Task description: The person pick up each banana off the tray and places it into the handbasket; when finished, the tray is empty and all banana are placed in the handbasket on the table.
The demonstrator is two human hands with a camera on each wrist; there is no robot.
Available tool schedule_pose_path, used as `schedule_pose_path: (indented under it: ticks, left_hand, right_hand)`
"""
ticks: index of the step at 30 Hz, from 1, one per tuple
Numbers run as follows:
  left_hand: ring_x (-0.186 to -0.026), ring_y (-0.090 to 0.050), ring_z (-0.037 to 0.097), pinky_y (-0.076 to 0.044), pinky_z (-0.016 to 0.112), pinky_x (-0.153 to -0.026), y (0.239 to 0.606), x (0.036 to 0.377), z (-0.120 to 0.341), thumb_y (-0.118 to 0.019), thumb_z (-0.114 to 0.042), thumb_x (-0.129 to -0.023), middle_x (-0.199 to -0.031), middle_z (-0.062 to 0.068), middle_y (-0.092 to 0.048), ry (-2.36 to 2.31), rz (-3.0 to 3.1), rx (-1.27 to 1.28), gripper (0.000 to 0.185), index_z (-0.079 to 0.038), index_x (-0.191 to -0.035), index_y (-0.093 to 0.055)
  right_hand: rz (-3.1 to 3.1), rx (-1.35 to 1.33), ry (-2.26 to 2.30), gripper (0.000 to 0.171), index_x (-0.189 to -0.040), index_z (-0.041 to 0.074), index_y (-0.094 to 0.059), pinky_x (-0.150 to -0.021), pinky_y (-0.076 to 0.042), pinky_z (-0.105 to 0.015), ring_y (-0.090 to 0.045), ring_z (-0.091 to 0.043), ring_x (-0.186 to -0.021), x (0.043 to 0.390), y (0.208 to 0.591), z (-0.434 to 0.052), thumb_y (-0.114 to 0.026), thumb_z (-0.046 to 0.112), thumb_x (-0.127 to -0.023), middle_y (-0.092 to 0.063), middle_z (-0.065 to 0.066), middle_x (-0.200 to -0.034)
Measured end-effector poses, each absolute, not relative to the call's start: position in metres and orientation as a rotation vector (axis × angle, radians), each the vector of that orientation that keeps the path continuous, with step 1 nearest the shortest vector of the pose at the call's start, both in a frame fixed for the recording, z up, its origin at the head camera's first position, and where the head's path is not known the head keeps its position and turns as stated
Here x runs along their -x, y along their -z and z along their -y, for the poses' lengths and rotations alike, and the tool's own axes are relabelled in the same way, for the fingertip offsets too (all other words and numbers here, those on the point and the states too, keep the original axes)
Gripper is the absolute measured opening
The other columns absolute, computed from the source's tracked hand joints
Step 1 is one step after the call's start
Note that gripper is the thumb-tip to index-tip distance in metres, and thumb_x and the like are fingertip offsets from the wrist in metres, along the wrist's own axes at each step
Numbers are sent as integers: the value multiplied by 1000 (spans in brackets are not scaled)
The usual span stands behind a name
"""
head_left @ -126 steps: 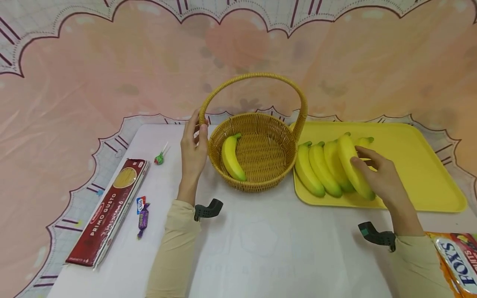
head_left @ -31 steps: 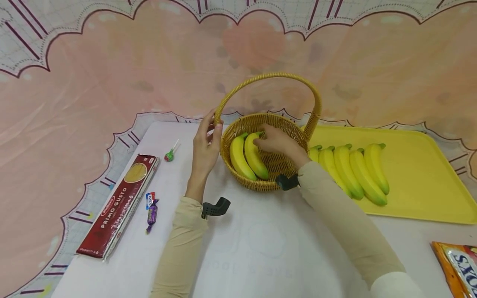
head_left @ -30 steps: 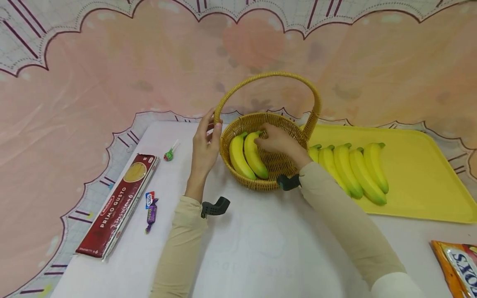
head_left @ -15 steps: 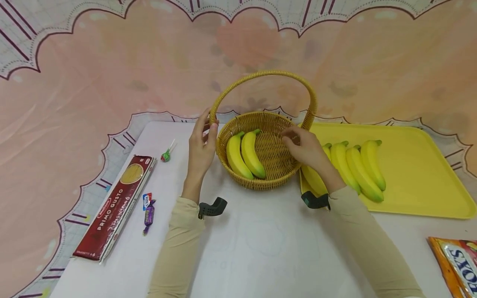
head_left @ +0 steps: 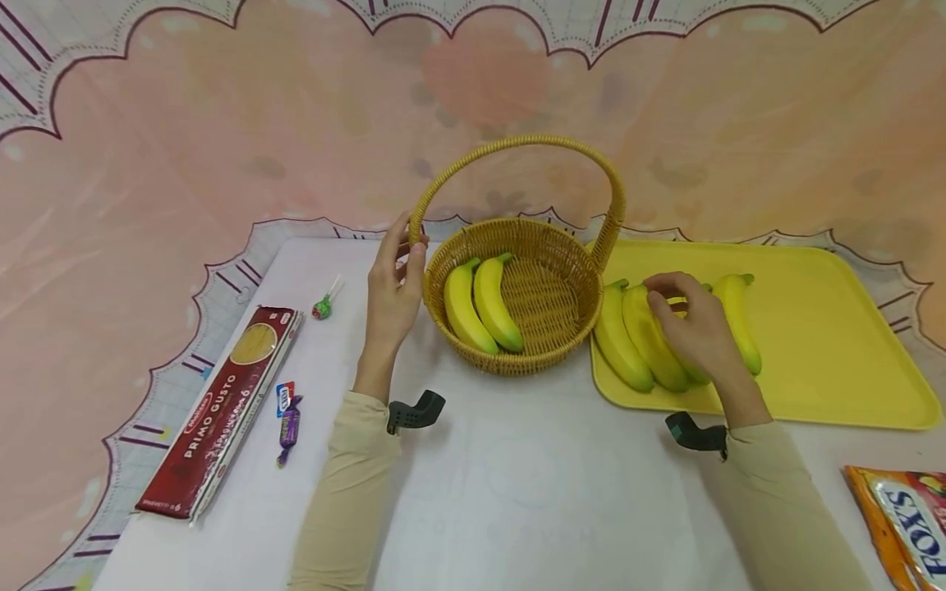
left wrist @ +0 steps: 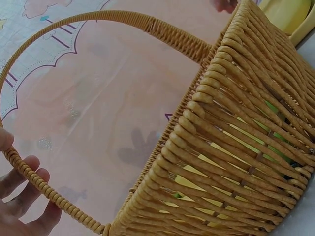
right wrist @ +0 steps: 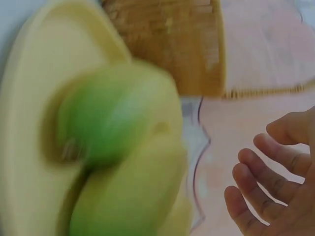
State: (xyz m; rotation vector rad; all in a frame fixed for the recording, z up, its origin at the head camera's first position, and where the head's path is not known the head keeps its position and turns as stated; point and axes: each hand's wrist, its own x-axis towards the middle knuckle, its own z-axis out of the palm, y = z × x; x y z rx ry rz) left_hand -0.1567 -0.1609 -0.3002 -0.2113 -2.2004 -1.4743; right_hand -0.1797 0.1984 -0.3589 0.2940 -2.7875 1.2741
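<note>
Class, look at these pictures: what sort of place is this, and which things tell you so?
Probably a staged tabletop set rather than a kitchen: a printed backdrop hangs behind a white table laid with a wicker basket, a yellow tray and packaged food.

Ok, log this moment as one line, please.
left hand: holds basket handle | right hand: over tray bananas, open | basket: two bananas

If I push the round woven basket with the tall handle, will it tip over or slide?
The tan woven wicker basket would probably slide, since its base looks wide and low. It seems light; the weave shows gaps in the left wrist view. The two yellow bananas lying inside may roll. The left hand at the handle likely steadies it.
</note>
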Motion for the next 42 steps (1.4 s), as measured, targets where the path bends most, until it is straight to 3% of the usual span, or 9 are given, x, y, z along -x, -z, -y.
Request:
schedule_pose_path:
  ticks: [5,12,15,19,22,28,42]
  left_hand:
    - [-109,-56,36,-50,49,-92,298,157,161,-44,-8,-99,-116,25,-57,1468,2195,220,41,-1,-140,-41]
    - [-110,-56,34,-50,48,-93,299,157,162,-44,-9,-99,-117,24,-57,1463,2198,206,42,-1,-140,-40]
    - [-109,-56,34,-50,48,-93,300,156,163,-44,-9,-99,-117,24,-57,1462,2191,203,42,-2,-140,-41]
    - [-109,-56,34,-50,48,-93,300,156,162,-44,-9,-99,-117,24,-57,1468,2192,205,41,-2,-140,-41]
    - [-109,-55,34,-49,49,-94,301,155,163,-44,-10,-99,-117,24,-57,1475,2190,205,42,-2,-140,-41]
    - [-109,-55,32,-49,47,-94,303,155,164,-44,-11,-100,-118,23,-57,1477,2195,196,42,-4,-141,-40]
    - [-111,-55,33,-48,49,-96,302,155,162,-44,-9,-99,-121,24,-56,1499,2195,220,43,-3,-142,-39]
  right_hand:
    - [2785,-151,-1206,40,-127,3,-51,-83,-37,-18,-50,-27,-112,171,366,-230,-45,30,-99,-55,-15,-122]
    - [2789,-8,-1124,46,-131,-3,-47,-78,-35,-15,-45,-35,-113,163,374,-265,-43,29,-98,-48,-23,-127]
    - [2821,55,-1091,49,-133,-5,-44,-82,-39,-28,-43,-42,-116,160,379,-276,-43,29,-98,-45,-28,-128]
    - [2897,152,-1129,59,-140,-6,-34,-90,-39,-57,-39,-49,-119,157,385,-289,-42,33,-97,-41,-33,-132]
    - [2963,184,-1185,68,-145,-6,-24,-92,-36,-64,-38,-52,-121,158,390,-294,-42,39,-97,-38,-36,-135]
    - [3050,164,-1134,73,-147,-7,-17,-90,-39,-62,-40,-53,-118,160,396,-298,-39,42,-98,-38,-40,-134]
    - [3026,192,-1104,67,-145,-6,-26,-87,-40,-61,-40,-52,-119,146,387,-303,-37,40,-98,-40,-36,-134]
